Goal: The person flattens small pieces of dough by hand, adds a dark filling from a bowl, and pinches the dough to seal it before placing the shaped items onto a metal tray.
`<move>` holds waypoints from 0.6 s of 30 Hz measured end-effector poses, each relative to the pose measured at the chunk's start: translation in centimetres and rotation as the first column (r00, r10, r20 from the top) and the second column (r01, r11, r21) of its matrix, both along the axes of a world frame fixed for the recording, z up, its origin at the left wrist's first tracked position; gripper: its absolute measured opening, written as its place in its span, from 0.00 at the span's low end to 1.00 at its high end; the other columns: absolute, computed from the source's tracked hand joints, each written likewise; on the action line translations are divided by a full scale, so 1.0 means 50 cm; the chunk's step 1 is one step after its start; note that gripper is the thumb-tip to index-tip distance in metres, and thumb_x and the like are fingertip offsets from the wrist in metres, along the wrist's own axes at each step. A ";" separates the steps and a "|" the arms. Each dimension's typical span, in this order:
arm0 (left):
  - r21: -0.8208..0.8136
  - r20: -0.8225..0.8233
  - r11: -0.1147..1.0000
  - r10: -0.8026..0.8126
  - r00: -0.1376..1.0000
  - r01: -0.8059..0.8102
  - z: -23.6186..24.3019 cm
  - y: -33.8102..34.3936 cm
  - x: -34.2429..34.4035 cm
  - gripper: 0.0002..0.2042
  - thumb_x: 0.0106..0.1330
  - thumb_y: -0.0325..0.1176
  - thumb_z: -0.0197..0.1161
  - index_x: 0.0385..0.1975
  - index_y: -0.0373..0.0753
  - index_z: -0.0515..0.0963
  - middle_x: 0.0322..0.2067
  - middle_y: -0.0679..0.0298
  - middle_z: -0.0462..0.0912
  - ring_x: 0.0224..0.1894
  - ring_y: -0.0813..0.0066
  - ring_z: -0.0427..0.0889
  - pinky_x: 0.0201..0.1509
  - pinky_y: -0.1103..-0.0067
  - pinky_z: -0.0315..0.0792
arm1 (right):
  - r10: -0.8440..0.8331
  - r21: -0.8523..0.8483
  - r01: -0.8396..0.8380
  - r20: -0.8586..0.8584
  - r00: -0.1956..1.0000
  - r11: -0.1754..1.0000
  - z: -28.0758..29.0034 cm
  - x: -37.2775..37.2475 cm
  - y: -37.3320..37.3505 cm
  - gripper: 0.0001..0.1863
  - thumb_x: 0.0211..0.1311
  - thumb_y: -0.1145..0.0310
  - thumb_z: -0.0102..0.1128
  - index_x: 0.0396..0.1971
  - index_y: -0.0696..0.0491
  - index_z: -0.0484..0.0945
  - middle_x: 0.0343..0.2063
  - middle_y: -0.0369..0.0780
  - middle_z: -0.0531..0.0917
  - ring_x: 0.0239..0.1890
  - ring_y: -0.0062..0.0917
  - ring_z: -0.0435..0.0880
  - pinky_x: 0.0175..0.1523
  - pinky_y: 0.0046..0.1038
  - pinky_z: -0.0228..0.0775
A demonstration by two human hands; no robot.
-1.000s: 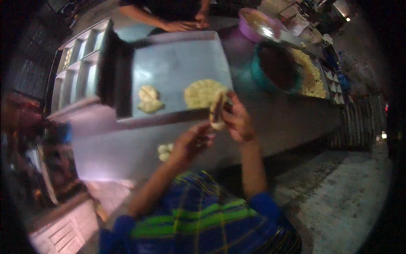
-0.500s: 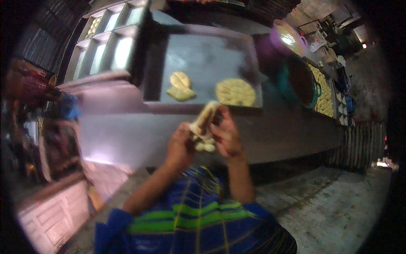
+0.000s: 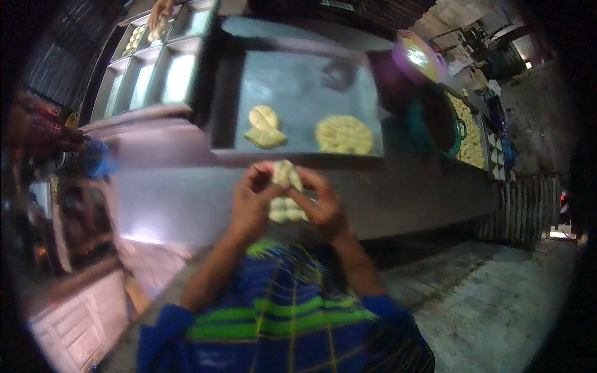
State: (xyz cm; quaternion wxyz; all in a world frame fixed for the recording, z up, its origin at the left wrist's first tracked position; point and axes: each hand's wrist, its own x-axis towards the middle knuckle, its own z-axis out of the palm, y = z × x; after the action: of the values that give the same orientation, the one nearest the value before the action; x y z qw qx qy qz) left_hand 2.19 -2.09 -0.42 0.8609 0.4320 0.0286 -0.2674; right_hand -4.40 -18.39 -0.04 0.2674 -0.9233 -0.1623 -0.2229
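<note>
My left hand [image 3: 255, 196] and my right hand [image 3: 317, 199] pinch a pale piece of dough [image 3: 285, 173] between them, raised over the metal table [image 3: 155, 205]. Small dough balls [image 3: 287, 214] sit on the table just below and behind my hands. Beyond them is a metal baking tray [image 3: 298, 68] holding two flattened, scored dough pieces in a stacked shape at left [image 3: 264, 127] and a larger round scored dough piece [image 3: 344, 133] at right.
A co-worker's hand [image 3: 161, 15] is over a divided metal mould [image 3: 143, 84] with dough in one compartment, top left. At right stand a purple basin [image 3: 416, 53], a dark teal tub [image 3: 429, 121] and a tray of dough pieces [image 3: 469, 133].
My hands have moved left and are closer together; the dough's brown filling no longer shows. The co-worker's hand has appeared over the mould, and the view has shifted.
</note>
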 end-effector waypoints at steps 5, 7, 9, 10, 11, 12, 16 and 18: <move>0.231 0.105 0.972 -0.076 0.992 0.050 0.010 0.011 -0.013 0.09 0.64 0.22 0.65 0.43 0.35 0.79 0.43 0.63 0.83 0.45 0.77 0.80 0.50 0.79 0.74 | 0.081 -0.052 -0.087 -0.117 0.990 0.995 0.049 0.000 -0.039 0.20 0.48 0.68 0.73 0.44 0.50 0.83 0.41 0.39 0.82 0.41 0.33 0.84 0.42 0.35 0.79; 0.271 0.154 0.956 -0.162 0.975 0.116 0.019 0.019 -0.010 0.07 0.65 0.22 0.64 0.42 0.34 0.81 0.43 0.62 0.83 0.44 0.77 0.81 0.50 0.79 0.74 | 0.022 -0.007 -0.023 -0.151 0.988 1.000 0.085 0.000 -0.050 0.17 0.49 0.68 0.73 0.41 0.51 0.83 0.36 0.38 0.82 0.35 0.34 0.84 0.39 0.35 0.77; 0.333 0.211 0.923 -0.274 0.938 0.194 0.028 0.030 -0.007 0.07 0.65 0.22 0.63 0.41 0.33 0.83 0.43 0.62 0.84 0.44 0.77 0.81 0.51 0.79 0.74 | -0.006 0.181 0.057 -0.273 0.962 0.982 0.119 0.005 -0.049 0.16 0.48 0.67 0.73 0.39 0.51 0.82 0.35 0.39 0.81 0.34 0.35 0.83 0.39 0.36 0.76; 0.330 0.235 0.919 -0.302 0.924 0.217 0.032 0.032 -0.006 0.07 0.65 0.22 0.63 0.41 0.33 0.83 0.42 0.62 0.84 0.44 0.77 0.81 0.51 0.79 0.74 | -0.005 0.270 0.100 -0.332 0.943 0.958 0.125 0.010 -0.051 0.16 0.48 0.67 0.74 0.38 0.52 0.82 0.34 0.40 0.81 0.34 0.35 0.83 0.38 0.36 0.75; 0.324 0.255 0.914 -0.334 0.907 0.245 0.038 0.031 -0.005 0.07 0.65 0.23 0.63 0.41 0.33 0.84 0.42 0.62 0.84 0.44 0.77 0.81 0.51 0.80 0.74 | 0.065 0.284 0.049 -0.378 0.924 0.958 0.124 0.017 -0.061 0.17 0.48 0.67 0.74 0.38 0.52 0.82 0.33 0.40 0.80 0.34 0.35 0.83 0.39 0.36 0.75; 0.319 0.276 0.908 -0.364 0.889 0.273 0.044 0.032 -0.003 0.07 0.65 0.23 0.63 0.40 0.33 0.84 0.41 0.61 0.84 0.44 0.77 0.81 0.51 0.80 0.74 | 0.135 0.300 -0.002 -0.421 0.897 0.954 0.122 0.026 -0.078 0.17 0.47 0.67 0.74 0.38 0.52 0.82 0.33 0.40 0.80 0.34 0.36 0.83 0.39 0.36 0.74; 0.265 0.181 0.907 -0.379 0.907 0.326 0.063 0.035 0.004 0.09 0.68 0.29 0.64 0.44 0.33 0.82 0.42 0.61 0.84 0.43 0.77 0.81 0.50 0.79 0.74 | 0.230 0.260 -0.113 -0.480 0.847 0.959 0.142 0.036 -0.103 0.15 0.49 0.68 0.73 0.38 0.51 0.82 0.30 0.40 0.80 0.36 0.35 0.83 0.39 0.36 0.74; 0.174 0.095 0.972 -0.177 0.980 0.159 0.055 0.026 0.003 0.11 0.70 0.33 0.63 0.46 0.33 0.81 0.41 0.62 0.84 0.42 0.76 0.82 0.50 0.79 0.74 | 0.240 0.182 -0.188 -0.329 0.913 0.965 0.136 0.036 -0.100 0.15 0.50 0.69 0.72 0.39 0.52 0.81 0.31 0.39 0.81 0.36 0.35 0.83 0.40 0.35 0.75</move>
State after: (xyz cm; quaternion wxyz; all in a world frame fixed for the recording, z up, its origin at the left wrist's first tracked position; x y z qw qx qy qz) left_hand 2.35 -0.80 2.33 0.7966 0.5167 -0.0334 -0.3121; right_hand -2.59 -23.40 6.75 0.3819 -0.9025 -0.1958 -0.0365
